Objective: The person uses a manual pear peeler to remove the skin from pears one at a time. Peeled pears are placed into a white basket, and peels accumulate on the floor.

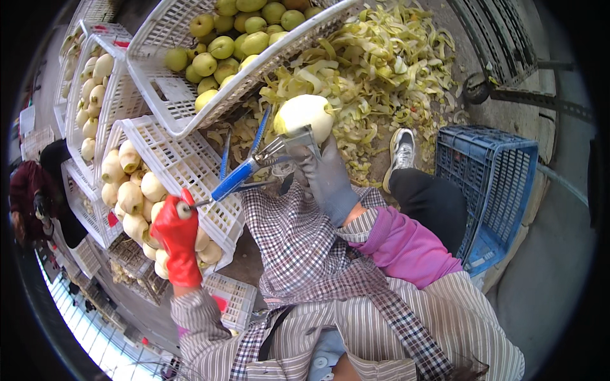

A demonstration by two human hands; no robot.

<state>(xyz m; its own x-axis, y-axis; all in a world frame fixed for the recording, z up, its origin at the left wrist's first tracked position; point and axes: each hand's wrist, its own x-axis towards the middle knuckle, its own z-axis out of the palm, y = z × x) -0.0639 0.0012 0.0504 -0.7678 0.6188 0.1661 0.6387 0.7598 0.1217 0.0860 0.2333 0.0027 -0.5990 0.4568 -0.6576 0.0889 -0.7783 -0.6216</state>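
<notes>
My left hand [176, 233], in a red rubber glove, grips the round knob [183, 209] of a crank handle. The crank runs into a blue hand-cranked peeling machine [236, 181] with a pronged metal head. On that head sits a pear [309, 114], mostly peeled to white flesh, with some yellow-green skin at its left end and its stem pointing right. My right hand [324, 176], in a grey glove, holds a flat metal peeler blade [305, 141] against the pear's underside. My fingers partly hide the blade's grip.
Unpeeled pears [238, 43] fill a white crate [205, 114] ahead. Peeled pears [131, 197] lie by a tilted white crate [167, 147] at left. Peelings [371, 71] heap on the floor. A blue crate [486, 138] stands right. Another person [40, 200] is far left.
</notes>
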